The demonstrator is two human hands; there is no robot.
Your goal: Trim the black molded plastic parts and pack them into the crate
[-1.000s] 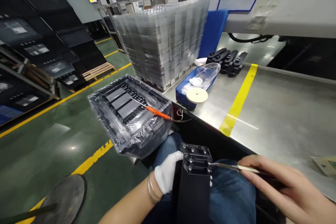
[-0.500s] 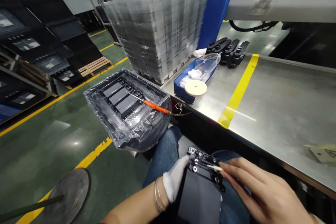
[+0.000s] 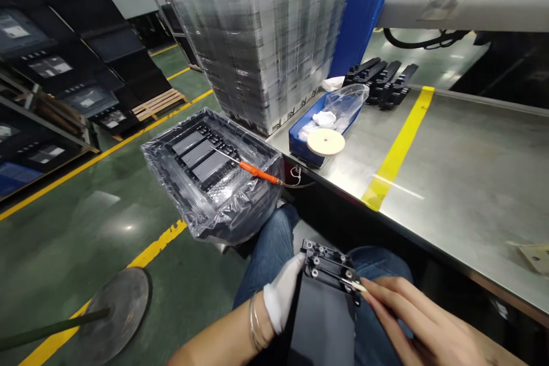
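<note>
Factory floor, steel bench (image 3: pixel 463 166) at rt | black part (image 3: pixel 328 303) on lap, below bench edge | L hand (image 3: pixel 281 297), white glove, fingers closed on part's left side | R hand (image 3: pixel 412 320) fingers pinching thin stick (image 3: pixel 349 282), tip on part's top end | wrapped tray (image 3: pixel 214 168) left of bench

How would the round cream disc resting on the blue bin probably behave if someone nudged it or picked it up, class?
The cream disc looks thin and flat, so it is probably light for its size. It lies across the rim of the blue bin and partly overhangs it, so a nudge could well slide or tip it off. Being round, it might roll if it landed on edge.
</note>
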